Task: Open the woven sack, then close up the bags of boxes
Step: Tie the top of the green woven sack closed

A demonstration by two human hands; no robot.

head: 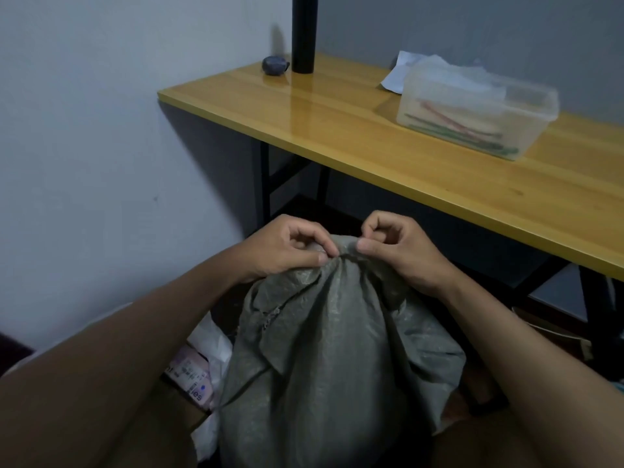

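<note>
Beside grey walls, wooden table (388, 153) above the woven sack (324, 349).

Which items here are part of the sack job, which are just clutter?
In the job:
woven sack, mouth bunched
left hand, pinching the bunched mouth
right hand, pinching it too
white bag with printed boxes

Lying about:
clear plastic tub
black post
small dark object
wooden table

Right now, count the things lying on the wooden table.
4: a dark round object and black cylinder at its far-left end, a clear plastic box at right, white paper behind the box.
</note>
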